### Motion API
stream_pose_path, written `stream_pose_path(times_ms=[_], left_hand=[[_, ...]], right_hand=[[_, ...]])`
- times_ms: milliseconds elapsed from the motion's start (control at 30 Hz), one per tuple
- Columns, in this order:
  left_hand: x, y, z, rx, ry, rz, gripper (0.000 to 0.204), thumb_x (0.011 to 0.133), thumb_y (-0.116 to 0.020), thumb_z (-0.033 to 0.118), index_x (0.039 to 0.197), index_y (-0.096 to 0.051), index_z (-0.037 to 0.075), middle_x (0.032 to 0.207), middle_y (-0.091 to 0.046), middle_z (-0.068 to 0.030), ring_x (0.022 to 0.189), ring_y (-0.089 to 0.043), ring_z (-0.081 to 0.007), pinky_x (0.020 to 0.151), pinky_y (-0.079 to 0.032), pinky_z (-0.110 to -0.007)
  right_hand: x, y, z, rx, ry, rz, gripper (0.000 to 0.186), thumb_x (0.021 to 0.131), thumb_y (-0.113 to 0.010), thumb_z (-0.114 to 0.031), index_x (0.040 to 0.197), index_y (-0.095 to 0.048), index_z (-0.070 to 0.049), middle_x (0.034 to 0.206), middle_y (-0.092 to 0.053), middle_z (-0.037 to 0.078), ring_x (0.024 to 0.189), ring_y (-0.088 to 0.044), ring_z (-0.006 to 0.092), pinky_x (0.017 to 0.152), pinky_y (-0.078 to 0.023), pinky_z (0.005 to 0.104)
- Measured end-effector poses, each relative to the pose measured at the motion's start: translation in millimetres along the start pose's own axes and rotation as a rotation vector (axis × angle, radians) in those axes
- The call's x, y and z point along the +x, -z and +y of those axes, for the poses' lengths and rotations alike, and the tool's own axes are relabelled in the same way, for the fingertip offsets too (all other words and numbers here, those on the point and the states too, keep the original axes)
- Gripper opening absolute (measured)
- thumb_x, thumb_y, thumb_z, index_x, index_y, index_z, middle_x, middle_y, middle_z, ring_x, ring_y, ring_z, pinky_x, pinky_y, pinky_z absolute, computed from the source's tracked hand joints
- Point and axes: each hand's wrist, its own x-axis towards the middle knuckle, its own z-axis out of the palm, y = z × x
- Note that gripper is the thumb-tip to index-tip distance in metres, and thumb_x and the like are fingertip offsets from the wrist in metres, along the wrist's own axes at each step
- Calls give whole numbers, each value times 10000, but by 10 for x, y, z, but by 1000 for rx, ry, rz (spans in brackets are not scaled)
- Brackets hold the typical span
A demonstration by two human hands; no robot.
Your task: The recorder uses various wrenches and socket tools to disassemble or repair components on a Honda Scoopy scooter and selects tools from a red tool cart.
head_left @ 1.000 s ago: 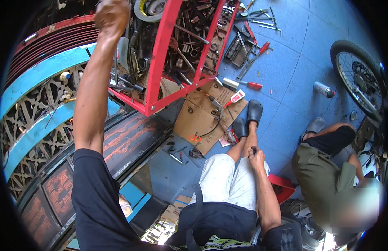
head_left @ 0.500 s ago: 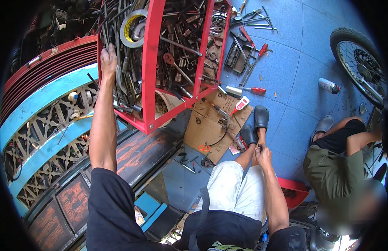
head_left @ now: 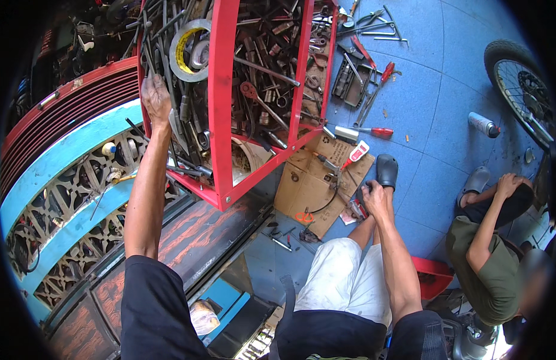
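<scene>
My left hand [head_left: 155, 99] is stretched out to the red metal tool rack [head_left: 221, 90]. Its fingers are pressed together at the left rim beside long metal rods [head_left: 170, 24]; what they grip is hidden. To the right of that hand lie a grey tape roll [head_left: 190, 50] with a yellow core and several long tools. Wrenches, sockets and a red-headed ratchet [head_left: 249, 90] fill the rack's middle section. My right hand [head_left: 377, 199] is held above my feet with curled fingers. Something small and dark shows at its fingertips, too small to name.
Cardboard [head_left: 317, 192] on the blue floor bears a white-and-red bottle [head_left: 356, 155] and a cable. Screwdrivers [head_left: 377, 131], hex keys and an open dark case [head_left: 351, 81] lie beyond. At right are a spray can [head_left: 484, 124], a wheel [head_left: 521, 90] and a seated person [head_left: 485, 264].
My left hand has slid slightly down the rack's left rim. My right hand has risen a little toward my feet. The seated person has brought their hands together at the knee.
</scene>
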Motion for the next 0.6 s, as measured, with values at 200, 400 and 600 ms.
stream_pose_path(times_ms=[200, 400, 600], left_hand=[[-57, 15, 45, -6, 202, -90, 474, 971, -350, 372, 1119, -540, -36, 1010, -588, -264, 924, -548, -425, 799, -411, -458], [-53, 0, 28, -197, 319, -161, 537, 962, -321, 453, 1220, -510, 22, 1058, -614, -225, 1024, -569, -381, 855, -421, -410], [-90, 28, 77, -168, 315, -152, 547, 959, -317, 460, 1199, -521, 13, 1007, -622, -232, 954, -585, -401, 813, -435, -419]], right_hand=[[69, -293, -180, 24, 4, -99, 298, 813, -578, -168, 1017, -611, 46, 917, -612, 312, 914, -604, 433, 819, -481, 463], [596, -400, -868, 107, 200, 70, 307, 814, -533, -110, 1084, -555, 35, 904, -619, 265, 857, -610, 416, 772, -484, 480], [1546, -447, -2238, -33, 765, 562, 382, 772, -563, -70, 1145, -527, 7, 1022, -579, 182, 928, -560, 338, 843, -443, 425]])
